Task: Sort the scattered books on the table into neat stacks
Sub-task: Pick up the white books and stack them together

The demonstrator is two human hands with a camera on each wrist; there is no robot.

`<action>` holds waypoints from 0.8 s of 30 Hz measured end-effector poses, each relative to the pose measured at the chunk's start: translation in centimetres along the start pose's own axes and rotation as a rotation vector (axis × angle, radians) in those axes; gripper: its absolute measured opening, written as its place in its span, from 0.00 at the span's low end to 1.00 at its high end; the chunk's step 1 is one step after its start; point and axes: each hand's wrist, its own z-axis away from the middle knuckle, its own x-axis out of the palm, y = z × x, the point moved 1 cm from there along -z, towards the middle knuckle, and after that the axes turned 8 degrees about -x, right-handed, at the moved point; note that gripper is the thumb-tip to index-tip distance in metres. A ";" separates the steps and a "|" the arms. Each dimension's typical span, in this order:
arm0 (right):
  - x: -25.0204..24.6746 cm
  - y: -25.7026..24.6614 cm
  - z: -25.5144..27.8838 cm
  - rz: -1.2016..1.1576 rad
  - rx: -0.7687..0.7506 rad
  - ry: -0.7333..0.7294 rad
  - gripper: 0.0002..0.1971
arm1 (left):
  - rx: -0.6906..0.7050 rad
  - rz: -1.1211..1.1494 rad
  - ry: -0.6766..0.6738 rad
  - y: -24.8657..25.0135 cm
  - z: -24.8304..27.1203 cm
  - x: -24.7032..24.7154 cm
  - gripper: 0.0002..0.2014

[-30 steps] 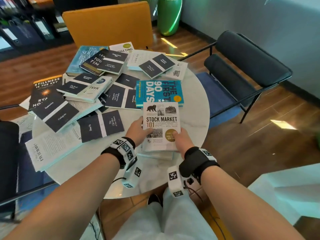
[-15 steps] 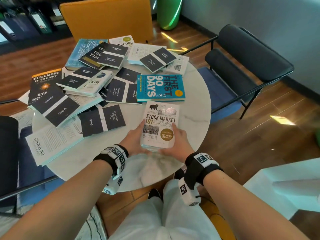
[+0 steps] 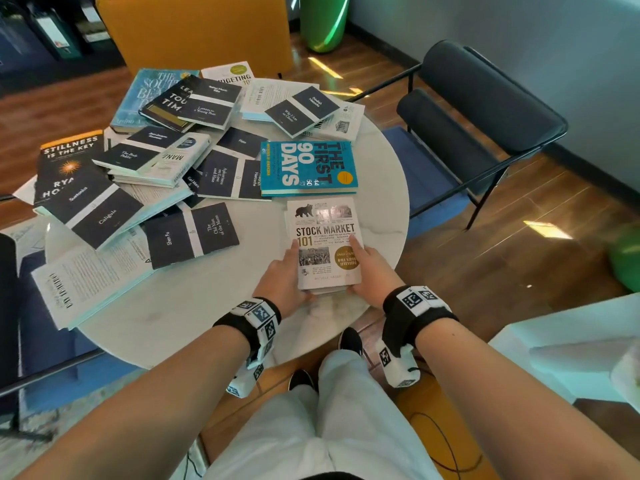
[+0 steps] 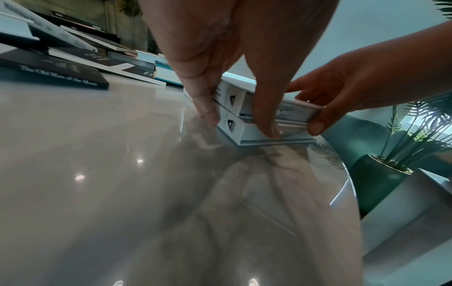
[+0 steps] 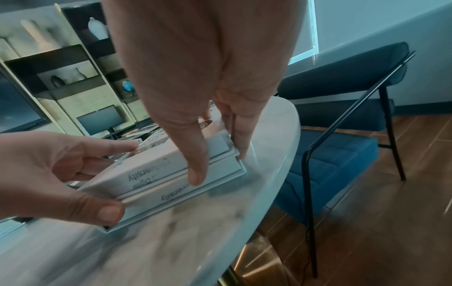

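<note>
A white "Stock Market 101" book [image 3: 323,233] lies on top of a small stack of white books [image 5: 159,168] at the front right of the round white table [image 3: 207,306]. My left hand [image 3: 284,278] grips the stack's near left corner, thumb on the cover. My right hand [image 3: 370,268] grips the near right corner, with a finger on the cover. In the left wrist view my left hand [image 4: 239,125] pinches the stack [image 4: 257,133] at its corner. Seen from the right wrist, my right hand [image 5: 217,166] has its thumb on the near edge and fingers on the right side.
A blue "The First 90 Days" book [image 3: 308,168] lies just beyond the stack. Several dark and white books [image 3: 192,233] are scattered across the left and far table. The table's rim [image 3: 398,220] is close to the stack's right. A black chair [image 3: 485,109] stands to the right, an orange chair [image 3: 194,29] beyond.
The top book has settled squarely onto the books beneath it. Both hands have shifted from its near edge to its near corners and sides.
</note>
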 end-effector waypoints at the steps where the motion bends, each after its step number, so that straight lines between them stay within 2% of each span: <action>1: -0.3 0.1 0.0 -0.013 0.000 0.004 0.51 | -0.005 -0.002 -0.003 0.4 0.0 0.0 0.57; 7: -1.3 0.6 -0.1 -0.032 -0.020 0.023 0.52 | -0.003 -0.032 0.053 1.9 0.2 0.5 0.51; 17: -3.5 2.1 0.1 -0.044 -0.022 0.030 0.48 | -0.044 0.048 0.079 3.8 0.5 1.8 0.53; 24: -3.7 1.9 -0.1 -0.043 -0.021 0.007 0.48 | -0.081 0.061 0.090 3.7 0.5 2.0 0.52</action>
